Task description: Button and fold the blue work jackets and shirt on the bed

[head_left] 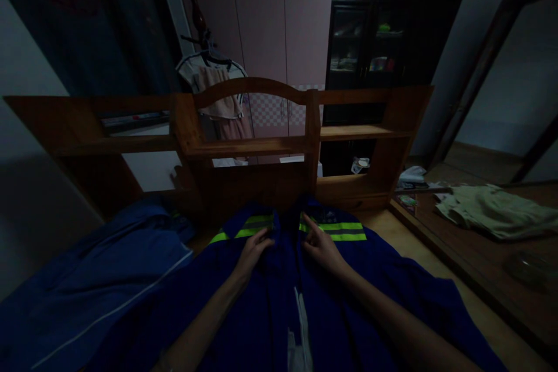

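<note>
A dark blue work jacket (pixel 383 279) with yellow-green reflective stripes (pixel 344 231) lies spread flat in front of me, collar toward the wooden headboard. My left hand (pixel 255 250) rests on the jacket just left of the collar, fingers pinching the fabric near the left stripe. My right hand (pixel 320 244) lies just right of the collar, fingers curled onto the cloth with the index finger stretched toward the stripe. A pale zipper strip (pixel 300 325) runs down the jacket's middle between my forearms.
A wooden headboard with shelves (pixel 261 145) stands just beyond the jacket. Another blue garment with a white line (pixel 100 279) lies at the left. A pale green cloth (pixel 492 209) lies on a dark wooden surface at the right. A pink wardrobe (pixel 261 29) and a dark cabinet (pixel 383 40) stand behind.
</note>
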Demonstrator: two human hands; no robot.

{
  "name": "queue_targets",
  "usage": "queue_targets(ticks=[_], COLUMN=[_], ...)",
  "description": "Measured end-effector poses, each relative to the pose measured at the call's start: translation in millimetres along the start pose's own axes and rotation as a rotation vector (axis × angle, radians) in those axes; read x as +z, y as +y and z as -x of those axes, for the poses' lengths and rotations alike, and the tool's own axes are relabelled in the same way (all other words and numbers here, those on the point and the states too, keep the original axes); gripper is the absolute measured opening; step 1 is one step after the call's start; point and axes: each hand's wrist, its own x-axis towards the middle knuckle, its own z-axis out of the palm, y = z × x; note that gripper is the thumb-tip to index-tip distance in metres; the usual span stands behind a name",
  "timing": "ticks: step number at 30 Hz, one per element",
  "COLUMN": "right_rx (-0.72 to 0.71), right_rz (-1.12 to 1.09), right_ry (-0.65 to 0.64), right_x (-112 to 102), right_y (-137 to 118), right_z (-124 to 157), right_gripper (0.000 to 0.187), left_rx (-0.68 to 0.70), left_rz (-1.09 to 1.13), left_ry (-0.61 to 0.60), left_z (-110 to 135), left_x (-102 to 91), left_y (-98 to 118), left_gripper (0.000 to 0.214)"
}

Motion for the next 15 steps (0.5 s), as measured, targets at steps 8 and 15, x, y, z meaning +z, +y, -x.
queue_targets(ticks=[8,15], right_rx=[-0.023,0.003], right_rz=[0.005,0.029], right_ry=[0.027,0.094], right_x=[1.8,2.2], right_y=[-8.7,-11.5], right_z=[2.5,3.5], right_gripper=[0.082,0.061], left_rx=[-0.016,0.020], left_rz=[0.125,0.148], left_ry=[0.035,0.034], left_z=[7.8,7.4], left_x=[6.8,5.2], left_y=[7.7,2.9], left_gripper=[0.052,0.056])
